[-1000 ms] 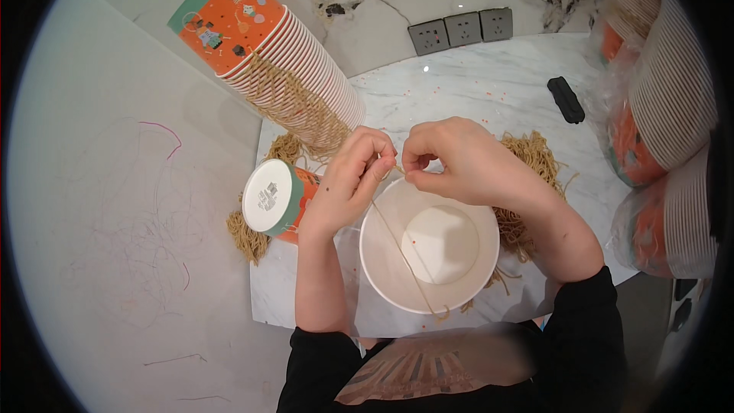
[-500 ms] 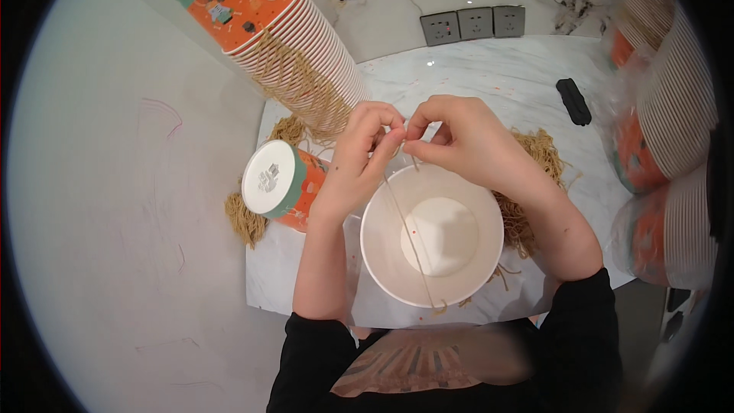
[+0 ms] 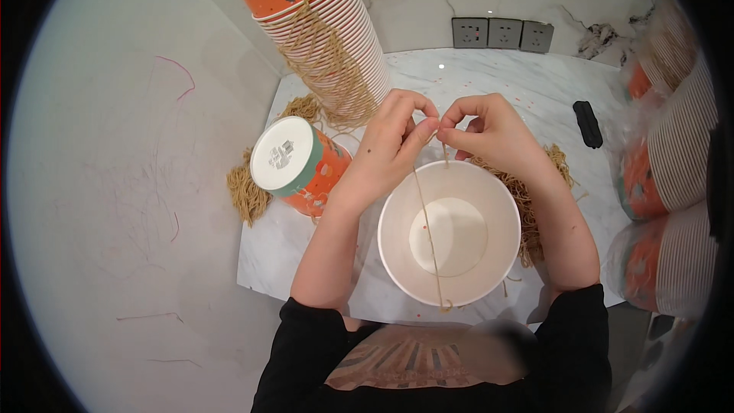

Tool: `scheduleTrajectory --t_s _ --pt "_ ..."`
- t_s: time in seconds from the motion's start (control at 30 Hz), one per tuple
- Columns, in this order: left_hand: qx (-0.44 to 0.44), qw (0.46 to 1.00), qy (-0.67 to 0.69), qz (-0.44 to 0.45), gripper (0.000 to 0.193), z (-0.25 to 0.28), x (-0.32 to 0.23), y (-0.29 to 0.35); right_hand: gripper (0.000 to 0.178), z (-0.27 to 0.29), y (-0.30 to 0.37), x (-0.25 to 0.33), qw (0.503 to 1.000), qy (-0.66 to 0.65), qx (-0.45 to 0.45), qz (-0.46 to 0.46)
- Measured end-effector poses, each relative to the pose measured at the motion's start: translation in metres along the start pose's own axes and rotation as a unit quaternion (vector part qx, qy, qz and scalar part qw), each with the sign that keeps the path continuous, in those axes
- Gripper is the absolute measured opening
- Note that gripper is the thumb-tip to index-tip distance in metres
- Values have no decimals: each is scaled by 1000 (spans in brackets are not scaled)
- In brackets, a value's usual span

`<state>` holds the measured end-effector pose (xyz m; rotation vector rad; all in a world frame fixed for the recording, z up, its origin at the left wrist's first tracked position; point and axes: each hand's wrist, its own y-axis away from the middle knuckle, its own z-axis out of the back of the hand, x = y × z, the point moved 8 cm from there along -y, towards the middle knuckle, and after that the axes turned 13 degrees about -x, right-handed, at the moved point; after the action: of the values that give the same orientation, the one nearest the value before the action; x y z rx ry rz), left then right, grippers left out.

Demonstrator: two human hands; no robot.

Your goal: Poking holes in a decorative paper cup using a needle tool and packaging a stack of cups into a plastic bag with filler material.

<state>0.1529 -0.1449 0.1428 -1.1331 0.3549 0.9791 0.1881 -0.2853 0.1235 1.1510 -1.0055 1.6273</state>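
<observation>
A large white paper bucket (image 3: 501, 222) stands mouth up on the table in front of me. One strand of tan string (image 3: 430, 233) stretches across its mouth, from the near rim to the far rim. Above that far rim my left hand (image 3: 394, 138) pinches the string between thumb and forefinger. My right hand (image 3: 493, 134) is closed in a pinch right beside it, fingertips almost meeting the left ones, on the same string. A short piece of string hangs beneath the fingertips against the far rim. The exact spot between the fingertips is too small to make out.
An upside-down orange and green bucket (image 3: 325, 176) stands to the left. Behind it rises a tall stack of buckets (image 3: 367, 46) draped with loose string (image 3: 325, 61). String piles (image 3: 248, 191) lie at left and right. Wrapped bucket stacks (image 3: 673, 138) and a black object (image 3: 587, 124) are at right.
The whole view has shifted, so most things on the table sit farther right in the picture. Both hands keep their pinch on the string above the far rim.
</observation>
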Motion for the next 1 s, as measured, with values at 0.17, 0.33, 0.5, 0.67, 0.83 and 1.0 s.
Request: scheduleTrajectory --t_s 0.17,0.33,0.5,0.67,0.83,1.0 --pt "5 976 136 169 14 1 6 5 15 0 -3 -4 1000 -13 18 -11" --pt "69 983 3 168 15 6 15 5 14 -5 -9 -16 998 -36 45 -34" --pt "53 980 0 193 11 7 18 4 12 -6 -11 -22 996 -45 59 -44" --pt "25 979 -13 200 11 7 28 6 9 -15 -13 -29 989 -66 118 -60" --pt "-15 974 -32 222 10 16 37 8 7 -18 -12 -38 975 -103 164 -105" --pt "-56 966 -68 244 9 38 38 7 7 -17 -16 -54 960 -158 169 -160"
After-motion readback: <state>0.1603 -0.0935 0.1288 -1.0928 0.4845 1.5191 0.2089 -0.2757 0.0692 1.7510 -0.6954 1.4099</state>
